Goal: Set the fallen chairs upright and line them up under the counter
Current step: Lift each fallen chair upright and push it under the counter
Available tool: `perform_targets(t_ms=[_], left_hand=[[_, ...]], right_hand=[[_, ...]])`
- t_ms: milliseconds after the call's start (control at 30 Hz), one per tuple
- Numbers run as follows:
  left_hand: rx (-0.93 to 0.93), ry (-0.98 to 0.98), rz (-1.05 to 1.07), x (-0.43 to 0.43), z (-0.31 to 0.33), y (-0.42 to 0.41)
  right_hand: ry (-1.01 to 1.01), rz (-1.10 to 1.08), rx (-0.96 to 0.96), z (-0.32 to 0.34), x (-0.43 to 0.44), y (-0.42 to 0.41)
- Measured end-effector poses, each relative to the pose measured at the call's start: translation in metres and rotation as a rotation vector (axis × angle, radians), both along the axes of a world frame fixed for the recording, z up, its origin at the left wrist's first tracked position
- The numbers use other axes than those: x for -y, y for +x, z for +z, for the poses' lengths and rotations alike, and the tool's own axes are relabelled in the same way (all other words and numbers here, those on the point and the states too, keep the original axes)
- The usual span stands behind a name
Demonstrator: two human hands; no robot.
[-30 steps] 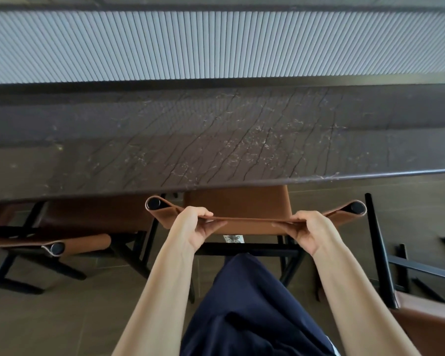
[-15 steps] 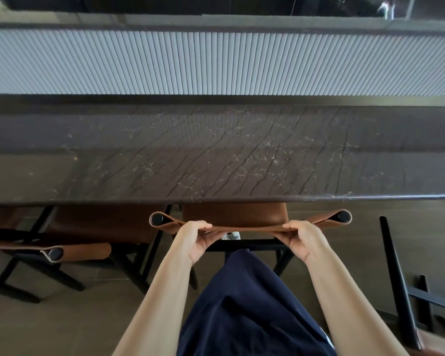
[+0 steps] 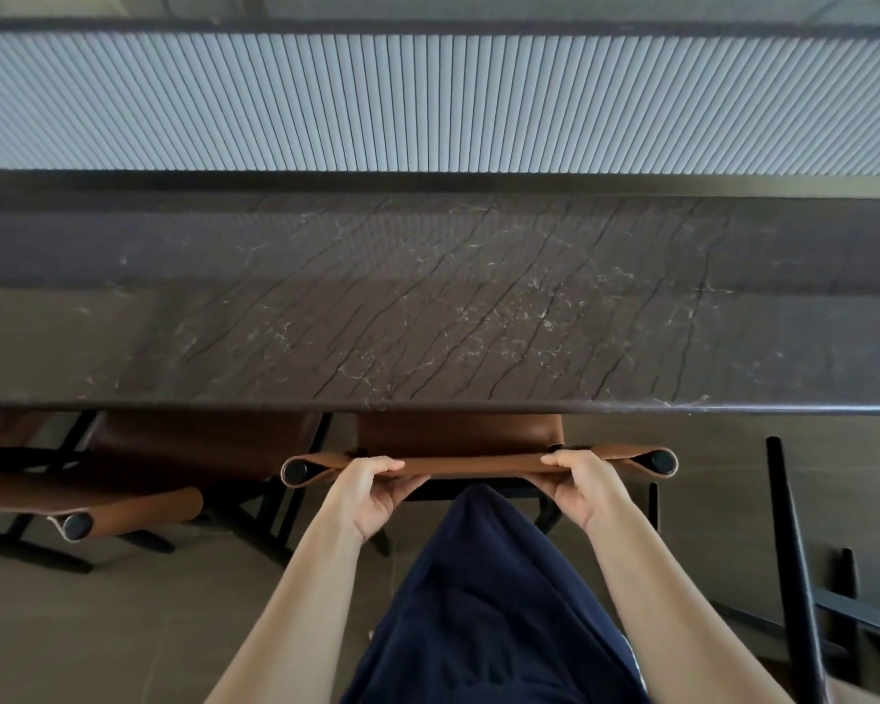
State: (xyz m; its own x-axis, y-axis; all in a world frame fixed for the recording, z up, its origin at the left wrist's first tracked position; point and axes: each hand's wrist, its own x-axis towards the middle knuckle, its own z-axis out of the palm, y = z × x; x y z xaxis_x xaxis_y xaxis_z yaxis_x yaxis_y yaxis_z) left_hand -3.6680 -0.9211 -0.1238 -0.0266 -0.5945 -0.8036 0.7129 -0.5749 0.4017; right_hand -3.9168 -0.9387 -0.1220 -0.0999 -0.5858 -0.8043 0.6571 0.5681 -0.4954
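Head view, looking down. The left hand (image 3: 377,492) and the right hand (image 3: 582,485) each grip the top edge of the tan leather sling backrest (image 3: 478,462) of an upright black-framed chair (image 3: 458,431). The fingers curl over the leather and the thumbs lie beneath. Both forearms reach forward, roughly parallel, on either side of a dark navy garment (image 3: 489,602). The hands sit well apart, each near 1 of the 2 black round posts around which the backrest ends loop.

The held chair stands just before the counter's near edge, and its tan seat passes partly beneath the dark brown veined stone counter (image 3: 428,307). A second tan leather chair (image 3: 138,505) stands upright to the left, its seat also partly under the counter and its backrest set further out. At the right, the black metal frame of a third chair (image 3: 793,551) slants across the floor, apart from the held chair; most of it lies out of view.

Beyond the counter rises a pale fluted panel (image 3: 428,104). The grey-brown tiled floor (image 3: 123,627) runs beneath the chairs.
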Motion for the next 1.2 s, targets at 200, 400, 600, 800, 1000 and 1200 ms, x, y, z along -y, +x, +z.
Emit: perform_targets(t_ms=[200,400,600,800,1000,1200], left_hand=[[0.01,0.014,-0.015,-0.001,-0.001,-0.001],[0.033,0.012,0.008,-0.007,-0.004,-0.005],[0.065,0.032,0.076,-0.009,-0.006,-0.011],[0.113,0.049,0.103,-0.013,-0.007,-0.019],[0.151,0.053,0.112,-0.017,-0.006,-0.025],[0.195,0.076,0.101,-0.015,-0.002,-0.026]], right_hand=[[0.055,0.042,0.011,-0.005,0.006,-0.004],[0.066,0.128,0.025,-0.008,-0.005,-0.012],[0.096,0.149,-0.016,-0.009,-0.006,-0.009],[0.104,0.212,-0.035,-0.007,-0.011,-0.012],[0.091,0.271,-0.036,-0.005,-0.014,-0.015],[0.093,0.265,-0.03,-0.003,-0.016,-0.015]])
